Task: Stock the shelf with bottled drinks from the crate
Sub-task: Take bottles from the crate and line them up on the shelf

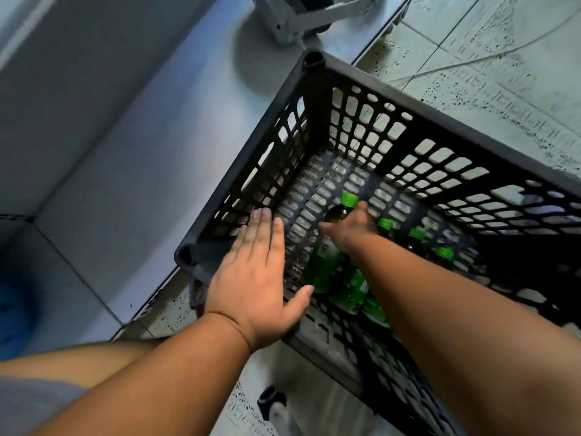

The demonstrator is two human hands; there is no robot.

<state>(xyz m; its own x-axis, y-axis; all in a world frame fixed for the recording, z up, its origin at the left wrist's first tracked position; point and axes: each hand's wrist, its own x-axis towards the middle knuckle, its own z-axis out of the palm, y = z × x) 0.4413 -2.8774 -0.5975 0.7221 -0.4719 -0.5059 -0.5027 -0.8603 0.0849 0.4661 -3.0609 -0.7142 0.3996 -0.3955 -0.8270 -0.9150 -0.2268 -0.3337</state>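
Note:
A black lattice crate (408,99) stands on the tiled floor beside a low grey shelf (151,146). Several green-capped bottles with green labels lie at its bottom. My right hand (352,229) reaches deep into the crate and rests on the leftmost bottle (323,262), below its green cap (349,199); whether the fingers have closed around the bottle is hidden. My left hand (261,272) hovers flat with its fingers apart over the crate's near left corner, holding nothing. Other caps (385,224) show to the right of my right arm.
The grey shelf board runs along the crate's left side, with a white bracket (301,17) at its far end. A blue object (12,313) sits at the lower left. A thin cable (490,55) crosses the speckled floor tiles. A small dark wheel (272,401) is near the bottom.

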